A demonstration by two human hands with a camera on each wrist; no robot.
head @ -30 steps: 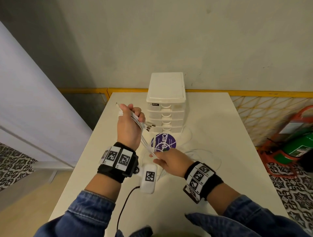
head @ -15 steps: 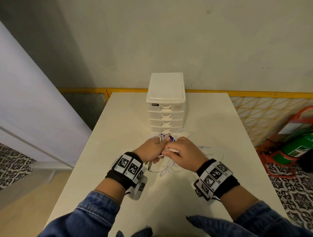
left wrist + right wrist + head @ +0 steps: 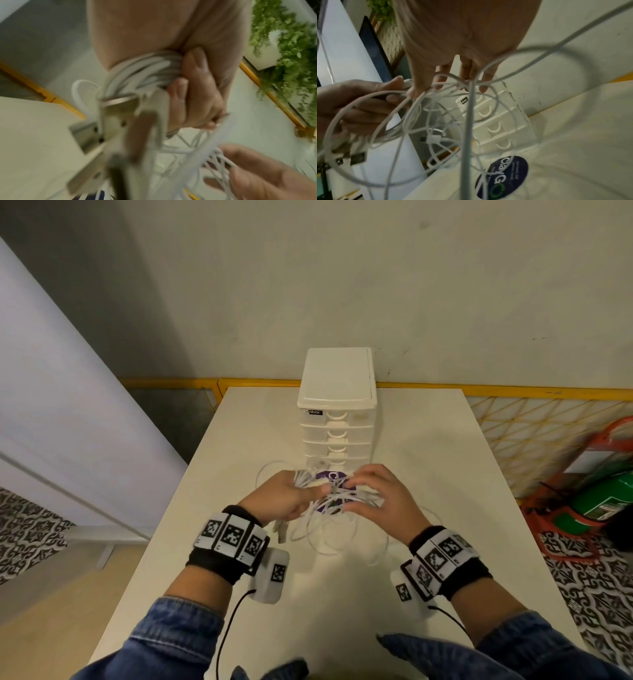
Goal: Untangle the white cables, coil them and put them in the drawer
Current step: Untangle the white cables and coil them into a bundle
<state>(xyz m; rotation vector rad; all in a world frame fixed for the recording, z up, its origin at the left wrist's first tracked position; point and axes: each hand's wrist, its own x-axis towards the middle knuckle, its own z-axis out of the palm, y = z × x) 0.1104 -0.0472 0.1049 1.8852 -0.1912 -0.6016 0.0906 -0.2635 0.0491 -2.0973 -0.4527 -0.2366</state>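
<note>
Several white cables [image 3: 330, 530] lie tangled in loose loops on the table in front of a white drawer unit [image 3: 337, 422], whose drawers all look closed. My left hand [image 3: 308, 491] grips a bunched coil of the cables [image 3: 145, 70] in its curled fingers, and metal USB plugs [image 3: 120, 108] hang below the fist. My right hand [image 3: 356, 494] hovers just to the right with its fingers [image 3: 465, 73] spread and nearly straight, tips touching the loose loops [image 3: 471, 83]. More plugs [image 3: 358, 158] dangle under the left hand.
A round purple sticker [image 3: 330, 475] lies on the white table [image 3: 428, 446] under the cables, right before the drawer unit. Beyond the table's right edge stand a yellow lattice fence [image 3: 534, 433] and a green cylinder [image 3: 603, 501]. A pale wall panel stands at the left.
My left hand came down from a raised position with the bundle to just above the table. The right hand let go of the stretched strand and now spreads over the loops.
</note>
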